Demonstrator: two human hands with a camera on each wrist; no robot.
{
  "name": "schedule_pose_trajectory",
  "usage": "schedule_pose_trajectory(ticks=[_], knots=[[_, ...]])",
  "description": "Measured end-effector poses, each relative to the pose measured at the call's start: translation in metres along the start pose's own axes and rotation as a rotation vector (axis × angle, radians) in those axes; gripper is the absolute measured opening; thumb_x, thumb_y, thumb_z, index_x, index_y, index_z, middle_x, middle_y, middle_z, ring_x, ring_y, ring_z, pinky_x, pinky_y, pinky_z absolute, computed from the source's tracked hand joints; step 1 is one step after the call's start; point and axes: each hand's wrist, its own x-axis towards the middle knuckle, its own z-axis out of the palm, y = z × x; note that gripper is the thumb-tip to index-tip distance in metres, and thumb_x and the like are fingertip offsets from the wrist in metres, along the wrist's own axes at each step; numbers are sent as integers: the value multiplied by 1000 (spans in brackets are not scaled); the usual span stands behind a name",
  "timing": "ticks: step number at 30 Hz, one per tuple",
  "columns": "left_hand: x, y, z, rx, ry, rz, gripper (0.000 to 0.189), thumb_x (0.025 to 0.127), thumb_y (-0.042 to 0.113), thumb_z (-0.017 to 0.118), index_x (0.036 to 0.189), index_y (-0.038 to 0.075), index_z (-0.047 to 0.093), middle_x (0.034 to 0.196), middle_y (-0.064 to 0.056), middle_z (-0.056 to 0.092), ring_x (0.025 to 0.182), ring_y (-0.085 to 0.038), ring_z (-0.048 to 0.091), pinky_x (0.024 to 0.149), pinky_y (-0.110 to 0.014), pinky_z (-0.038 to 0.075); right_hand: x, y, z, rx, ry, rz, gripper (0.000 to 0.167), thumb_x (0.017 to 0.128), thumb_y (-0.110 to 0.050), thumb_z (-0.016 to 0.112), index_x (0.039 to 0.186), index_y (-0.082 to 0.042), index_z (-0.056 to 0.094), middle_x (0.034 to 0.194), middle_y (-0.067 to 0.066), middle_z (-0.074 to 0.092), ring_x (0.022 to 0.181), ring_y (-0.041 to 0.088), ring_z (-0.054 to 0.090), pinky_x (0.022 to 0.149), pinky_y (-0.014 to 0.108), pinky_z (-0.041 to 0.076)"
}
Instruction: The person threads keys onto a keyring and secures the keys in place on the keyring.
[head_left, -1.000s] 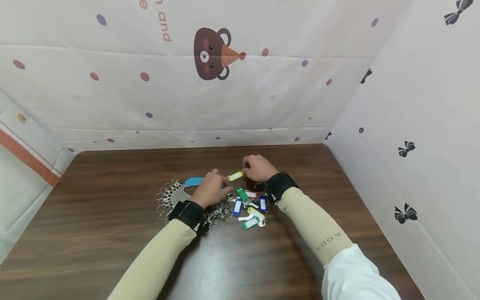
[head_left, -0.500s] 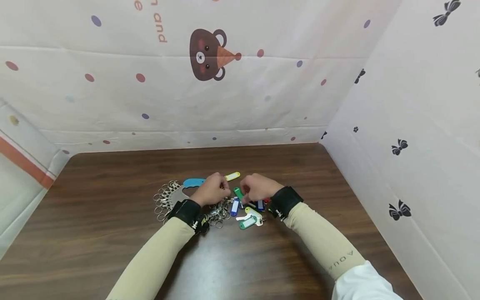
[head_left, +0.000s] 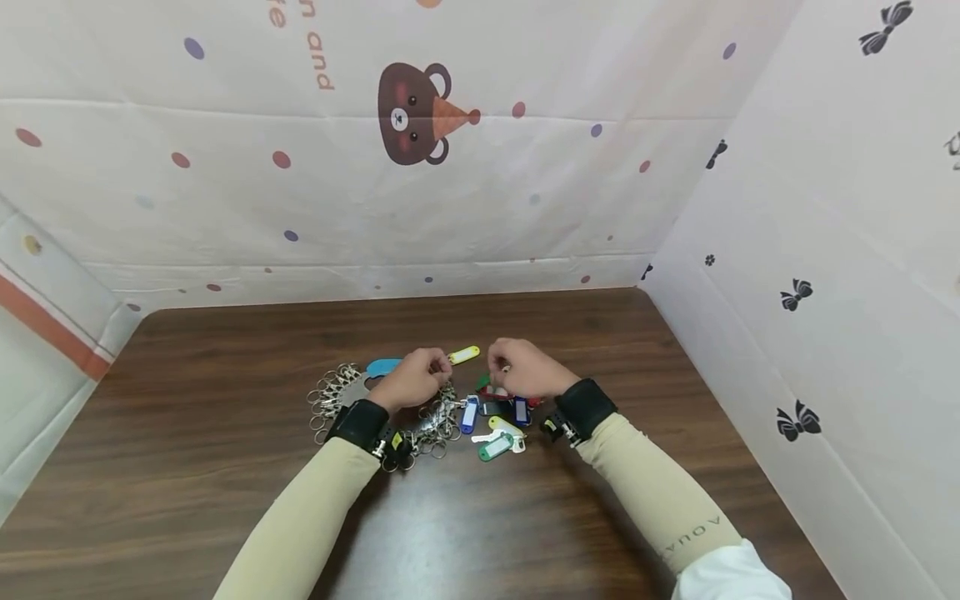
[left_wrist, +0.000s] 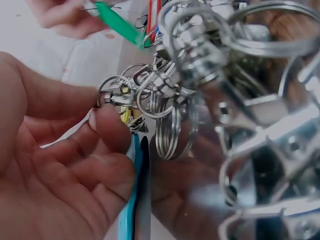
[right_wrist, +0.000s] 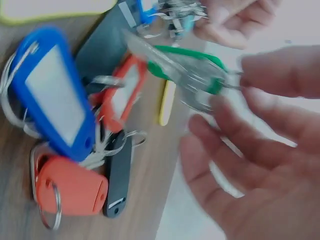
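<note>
Right wrist view, and here's a firm pinch: the right hand (right_wrist: 270,165) holds the green key tag (right_wrist: 192,52) by one end, a blurred metal key (right_wrist: 155,55) lying across it. Over to the left wrist view, where the left hand (left_wrist: 60,170) has thumb and finger closed on a metal ring (left_wrist: 114,77), right beside the blue handle (left_wrist: 128,200). Up at the head camera, both hands work close together, well apart from the table's (head_left: 465,533) near edge. Grey plate (head_left: 351,393) on the left, fringed with clips and rings! Just beyond the hands lies a yellow tag (head_left: 464,355); nearer in, a blue tag (head_left: 469,414) and another green tag (head_left: 496,447) rest among loose keys (head_left: 517,444).
</note>
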Motion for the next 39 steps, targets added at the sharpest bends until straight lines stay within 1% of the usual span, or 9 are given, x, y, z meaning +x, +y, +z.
schedule_pose_trajectory(ticks=[2,5,9,13,18,22,28,35,39], knots=[[0,0,1,52,-17,-3,14,105,15,59,100,6,68,85,-5,63,72,-18,57,67,-29,47,-1,-1,-1,74,72,-18,14,96,-2,63,85,-10,60,109,16,69,98,21,65,85,35,55],[1,1,5,188,-33,5,18,102,26,67,94,10,72,74,0,62,63,-15,55,61,-28,44,-2,-4,-1,196,141,-31,15,98,-2,62,86,-9,60,119,21,71,105,26,68,92,40,57],[3,5,10,334,-24,16,13,95,23,76,86,13,75,77,3,68,67,-12,58,65,-29,48,-3,-7,1,259,167,-54,13,100,-5,63,88,-9,61,107,16,73,97,21,67,86,35,55],[2,7,14,350,-13,14,9,92,11,76,83,12,76,81,1,72,71,-13,61,69,-30,52,-3,-7,5,267,165,-62,8,101,-7,63,93,-9,63,95,9,69,86,16,62,77,28,51],[2,7,18,297,9,24,14,89,10,77,78,12,68,77,0,64,67,-14,57,63,-28,46,-3,-7,7,271,181,-48,7,104,-9,61,98,-9,64,91,7,63,81,18,57,71,29,47],[2,5,19,211,53,37,12,90,7,72,84,10,62,80,-3,61,68,-15,55,61,-27,43,-4,-8,8,264,189,-34,7,104,-10,61,100,-8,66,91,6,63,81,17,57,71,29,47],[-1,7,13,98,110,64,3,97,7,69,97,5,71,90,-5,71,77,-15,61,69,-27,50,-5,-7,12,277,161,-6,6,103,-10,63,99,-9,66,85,5,61,74,16,56,66,26,46],[-6,5,7,-125,67,-2,10,101,1,64,102,-1,73,91,-12,76,76,-13,72,69,-27,60,-2,-3,17,288,110,24,9,104,-8,60,98,-4,66,82,7,61,64,13,55,59,25,47],[-7,6,4,-108,67,7,11,101,2,64,104,-2,73,91,-14,76,74,-15,71,66,-27,59,0,-3,18,259,100,20,12,104,-6,59,101,3,67,84,7,62,68,13,56,62,25,47]])
